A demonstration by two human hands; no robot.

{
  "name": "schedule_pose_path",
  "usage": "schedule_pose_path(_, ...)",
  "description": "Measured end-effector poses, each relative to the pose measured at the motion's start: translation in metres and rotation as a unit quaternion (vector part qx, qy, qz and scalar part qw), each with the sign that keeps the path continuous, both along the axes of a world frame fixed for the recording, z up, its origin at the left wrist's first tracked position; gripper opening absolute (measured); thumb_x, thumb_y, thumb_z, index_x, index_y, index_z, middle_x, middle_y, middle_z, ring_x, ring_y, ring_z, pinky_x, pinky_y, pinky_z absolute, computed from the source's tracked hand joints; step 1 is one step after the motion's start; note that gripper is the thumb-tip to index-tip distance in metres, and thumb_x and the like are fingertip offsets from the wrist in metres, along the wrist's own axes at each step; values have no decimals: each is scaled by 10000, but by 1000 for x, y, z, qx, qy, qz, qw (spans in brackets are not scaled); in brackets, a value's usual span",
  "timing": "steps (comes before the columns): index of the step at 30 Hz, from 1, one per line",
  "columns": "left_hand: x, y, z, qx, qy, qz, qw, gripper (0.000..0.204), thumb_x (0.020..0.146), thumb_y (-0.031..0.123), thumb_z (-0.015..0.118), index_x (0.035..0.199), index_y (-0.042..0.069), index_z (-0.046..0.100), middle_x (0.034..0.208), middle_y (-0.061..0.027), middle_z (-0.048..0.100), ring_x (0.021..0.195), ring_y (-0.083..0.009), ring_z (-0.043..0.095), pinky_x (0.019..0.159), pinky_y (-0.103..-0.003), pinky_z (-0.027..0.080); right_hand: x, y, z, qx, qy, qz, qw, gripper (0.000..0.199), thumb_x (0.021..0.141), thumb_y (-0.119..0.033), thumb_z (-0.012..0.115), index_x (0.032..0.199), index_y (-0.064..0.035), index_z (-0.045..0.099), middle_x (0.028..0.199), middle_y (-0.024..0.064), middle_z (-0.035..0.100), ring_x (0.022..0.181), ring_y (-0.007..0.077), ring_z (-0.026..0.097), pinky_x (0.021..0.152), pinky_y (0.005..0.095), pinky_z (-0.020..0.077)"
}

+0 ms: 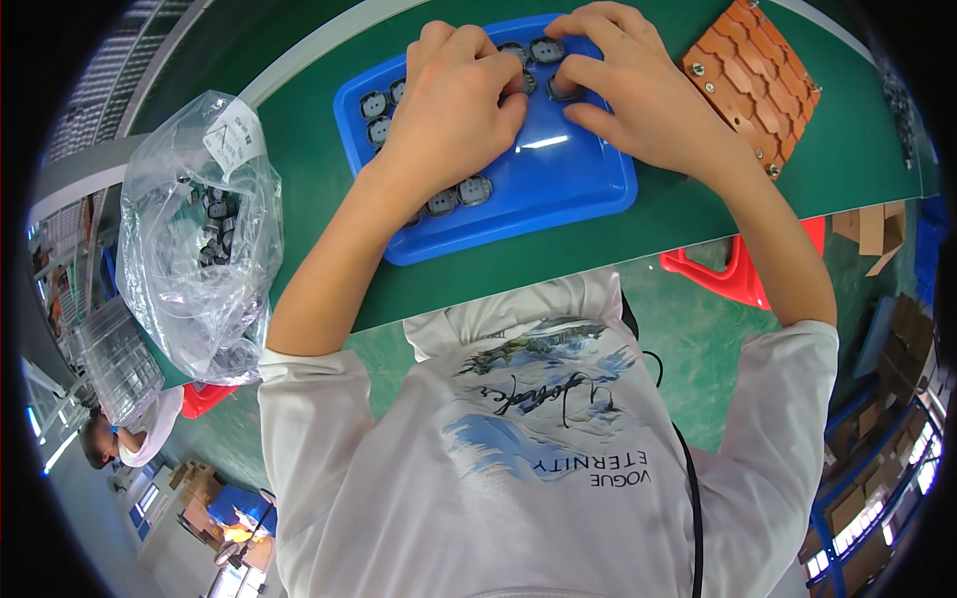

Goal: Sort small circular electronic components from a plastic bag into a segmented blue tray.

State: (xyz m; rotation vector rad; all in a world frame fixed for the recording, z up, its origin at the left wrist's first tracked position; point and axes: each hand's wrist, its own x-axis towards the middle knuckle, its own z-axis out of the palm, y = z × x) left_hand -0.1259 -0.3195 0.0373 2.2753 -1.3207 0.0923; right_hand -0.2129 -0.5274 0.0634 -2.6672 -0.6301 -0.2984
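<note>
A blue plastic tray (558, 184) lies on the green table and holds several small round grey parts (459, 194). My left hand (454, 100) rests over the tray's middle, its fingertips curled down onto the parts near the far edge. My right hand (628, 85) reaches in from the right, its fingers pinching a small grey part (560, 90) by the tray's far rim. The two hands' fingertips nearly touch. Whether my left hand actually holds a part is hidden under its fingers.
A clear plastic bag (199, 239) with more grey parts stands at the table's left end. A brown slotted fixture board (753, 85) lies right of the tray. A red stool (738, 269) stands below the table edge. Another person (125, 439) sits far left.
</note>
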Motion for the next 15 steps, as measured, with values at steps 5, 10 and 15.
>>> schedule_pose_path(5, 1, -2, -2, -30, 3, 5, 1000, 66, 757, 113, 740, 797, 69, 712, 888, -85, 587, 982, -304, 517, 911, -423, 433, 3, -1, -5, 27, -2, -14, 1000, 155, 786, -132, 720, 896, -23, 703, 1257, 201, 552, 1237, 412, 441, 1095, 503, 343)
schedule_pose_path(10, 3, 1, -1, -29, 12, 2, 1000, 66, 758, 115, 731, 801, 72, 707, 899, -90, 590, 978, -312, 512, 903, -428, 433, 11, 7, -11, 17, -112, -20, 993, 112, 791, -146, 707, 824, -40, 700, 1138, 177, 581, 1140, 363, 516, 991, 457, 431)
schedule_pose_path(15, -3, -2, 3, -25, 27, -10, 999, 83, 757, 114, 737, 807, 62, 695, 902, -96, 588, 972, -321, 509, 889, -439, 437, 4, -1, -26, 6, -61, -51, 997, 217, 806, -114, 751, 1013, -88, 692, 1411, 105, 521, 1332, 378, 399, 1081, 490, 397)
